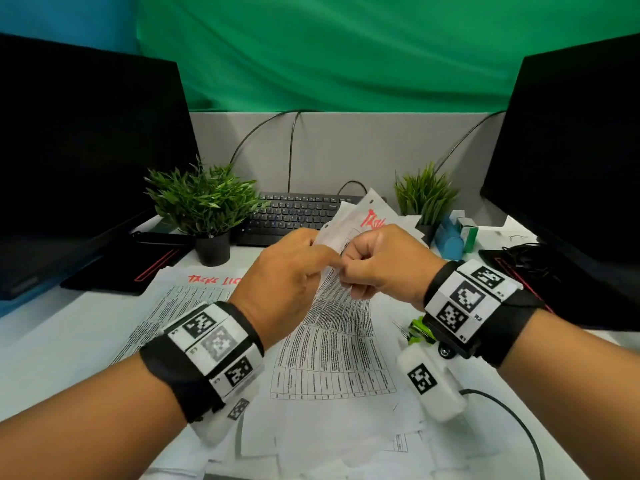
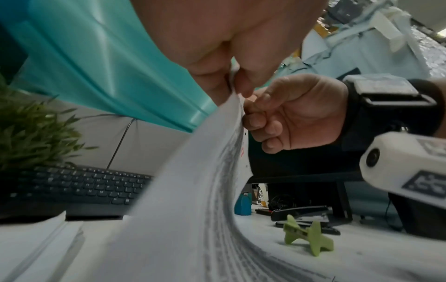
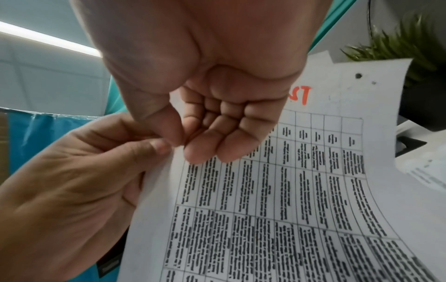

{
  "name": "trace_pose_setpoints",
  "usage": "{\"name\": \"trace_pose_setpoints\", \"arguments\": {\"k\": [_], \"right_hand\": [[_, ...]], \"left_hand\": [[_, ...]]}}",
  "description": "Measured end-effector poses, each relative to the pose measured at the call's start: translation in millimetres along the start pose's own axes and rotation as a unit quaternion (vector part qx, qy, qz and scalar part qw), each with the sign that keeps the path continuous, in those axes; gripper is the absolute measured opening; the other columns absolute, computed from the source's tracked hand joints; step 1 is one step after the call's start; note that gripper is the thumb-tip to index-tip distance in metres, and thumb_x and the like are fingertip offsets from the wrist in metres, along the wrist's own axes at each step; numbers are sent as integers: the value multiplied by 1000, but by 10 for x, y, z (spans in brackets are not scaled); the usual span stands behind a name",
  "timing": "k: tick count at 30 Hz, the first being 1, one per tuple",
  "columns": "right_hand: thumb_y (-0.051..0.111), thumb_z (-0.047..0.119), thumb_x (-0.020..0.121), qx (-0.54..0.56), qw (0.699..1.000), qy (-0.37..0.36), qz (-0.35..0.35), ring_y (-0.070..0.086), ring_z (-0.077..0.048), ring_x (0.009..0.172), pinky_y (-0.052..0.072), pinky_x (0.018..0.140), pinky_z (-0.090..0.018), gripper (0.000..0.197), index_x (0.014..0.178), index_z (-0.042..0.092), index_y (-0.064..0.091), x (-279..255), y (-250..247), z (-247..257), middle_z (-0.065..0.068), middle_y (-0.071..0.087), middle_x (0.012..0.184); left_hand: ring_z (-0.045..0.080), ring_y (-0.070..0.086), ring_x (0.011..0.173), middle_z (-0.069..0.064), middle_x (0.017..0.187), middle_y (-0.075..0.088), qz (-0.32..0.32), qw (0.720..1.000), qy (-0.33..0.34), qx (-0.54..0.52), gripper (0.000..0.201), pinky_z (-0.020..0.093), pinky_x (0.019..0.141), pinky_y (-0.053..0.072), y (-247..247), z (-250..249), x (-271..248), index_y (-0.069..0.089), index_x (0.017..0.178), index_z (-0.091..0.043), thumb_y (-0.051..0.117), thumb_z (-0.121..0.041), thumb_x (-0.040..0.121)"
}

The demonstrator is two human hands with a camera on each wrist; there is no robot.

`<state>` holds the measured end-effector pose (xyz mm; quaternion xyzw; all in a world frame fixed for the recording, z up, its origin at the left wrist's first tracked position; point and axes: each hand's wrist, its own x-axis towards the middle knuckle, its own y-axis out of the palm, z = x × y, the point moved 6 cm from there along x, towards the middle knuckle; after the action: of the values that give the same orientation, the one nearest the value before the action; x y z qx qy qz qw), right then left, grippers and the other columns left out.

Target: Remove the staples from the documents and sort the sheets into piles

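White desk under green backdrop; your left hand and right hand both pinch the lifted sheet

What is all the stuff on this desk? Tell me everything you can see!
Held paper: one, white with a printed table and red writing, lifted at its top corner between both hands.
Papers on the desk: several, white, spread under the arms.
Staple remover: one, green, on the desk by the right wrist.
Stapler: one, black, behind the staple remover.
Plants: two, green in black pots, left and right of the keyboard.
Keyboard: one, black, at the back.
Screens: two, black, far left and far right.
Left hand: pinches the paper's corner.
Right hand: pinches the same corner.
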<state>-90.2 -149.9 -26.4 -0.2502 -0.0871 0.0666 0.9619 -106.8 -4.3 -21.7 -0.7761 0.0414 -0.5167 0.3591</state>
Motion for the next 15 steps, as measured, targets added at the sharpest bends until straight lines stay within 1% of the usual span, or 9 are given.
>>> {"name": "trace_pose_setpoints", "arguments": {"k": [1,3,6,7,8,10,12,13,15], "right_hand": [[68,-4,85,0,1000,-6,-1,65,-25,61,56,65,-38,13,74,2,66,0,1,6,-27,66,73],[68,-5,84,-1,1000,-18,0,64,-27,62,56,66,-39,12,73,0,67,-2,8,18,-25,66,70],[70,-4,83,-6,1000,-21,-7,65,-26,61,58,68,-44,9,74,-4,67,1,-6,8,-25,66,67],[70,-4,83,-4,1000,-22,-10,65,-26,61,59,70,-48,9,76,-7,67,0,-14,2,-26,66,69],[70,-4,83,-1,1000,-25,-14,65,-26,61,59,71,-50,9,77,-9,66,-1,-18,0,-26,66,69],[72,-3,83,10,999,-31,-26,65,-21,59,58,68,-46,10,79,-11,66,-15,-26,3,-21,66,68],[75,2,83,23,998,-31,-48,64,-17,57,56,63,-36,14,81,-9,67,-44,-74,-33,-18,66,69],[79,7,81,26,997,-18,-65,64,-16,57,55,60,-32,17,79,-5,67,-58,-133,-102,-14,67,68],[85,19,76,1,991,43,-125,65,-18,64,59,64,-33,24,74,8,64,-80,-353,-374,-7,69,71]], "left_hand": [[12,58,76,-7,86,59,5,1000,-16,-1,25,26,66,51,6,24,-1,75,100,-24,52,-17,91],[3,55,75,-13,86,60,14,999,-40,-3,21,18,72,49,28,88,3,78,102,-17,63,-19,87],[-5,52,67,-20,74,55,20,999,-40,-10,11,7,65,41,30,104,26,79,89,-18,69,-21,84],[-6,50,66,-21,72,52,22,999,-38,-9,10,6,64,39,26,98,34,78,86,-18,69,-21,83],[-5,50,66,-19,71,52,26,999,-36,-8,10,9,64,41,26,93,46,78,84,-19,68,-22,84],[3,53,66,-14,73,58,30,999,-33,3,15,23,62,48,20,79,60,76,81,-19,64,-27,84],[8,55,66,-8,73,62,28,999,-27,23,23,27,61,51,-3,69,70,74,79,-18,58,-32,84],[9,56,66,-7,74,62,25,999,-27,27,25,26,62,51,-26,80,79,74,79,-16,56,-33,84],[3,53,67,-9,75,61,-4,999,-32,24,26,10,65,45,-131,128,110,73,80,-15,56,-34,85]]}}
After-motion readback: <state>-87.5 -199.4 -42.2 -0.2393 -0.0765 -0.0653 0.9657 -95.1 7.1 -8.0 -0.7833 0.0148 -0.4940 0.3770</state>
